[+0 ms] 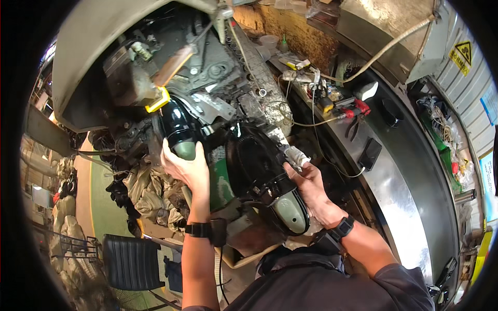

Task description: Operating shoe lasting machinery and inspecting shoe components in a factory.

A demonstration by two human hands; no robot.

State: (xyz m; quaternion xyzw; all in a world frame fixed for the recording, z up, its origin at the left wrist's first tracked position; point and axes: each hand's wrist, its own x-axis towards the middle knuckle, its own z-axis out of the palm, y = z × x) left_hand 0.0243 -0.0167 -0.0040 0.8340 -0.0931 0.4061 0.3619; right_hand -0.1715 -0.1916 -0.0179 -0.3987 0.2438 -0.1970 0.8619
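Observation:
At the machine's mouth, my left hand closes round the heel end of a glossy black shoe, where a green shoe last shows. The toe of this shoe points into the machine, under a yellow-edged part. Nearer to me on the right, a larger-looking black shoe sits on another green last with a hole in its top. My right hand grips this shoe's right side, thumb and fingers partly hidden. A crumpled whitish piece lies beside those fingertips.
The machine's grey hood arches over the upper left. To the right runs a conveyor with a metal edge, bearing a phone on a cable, pliers and a red tool. A black chair stands at lower left.

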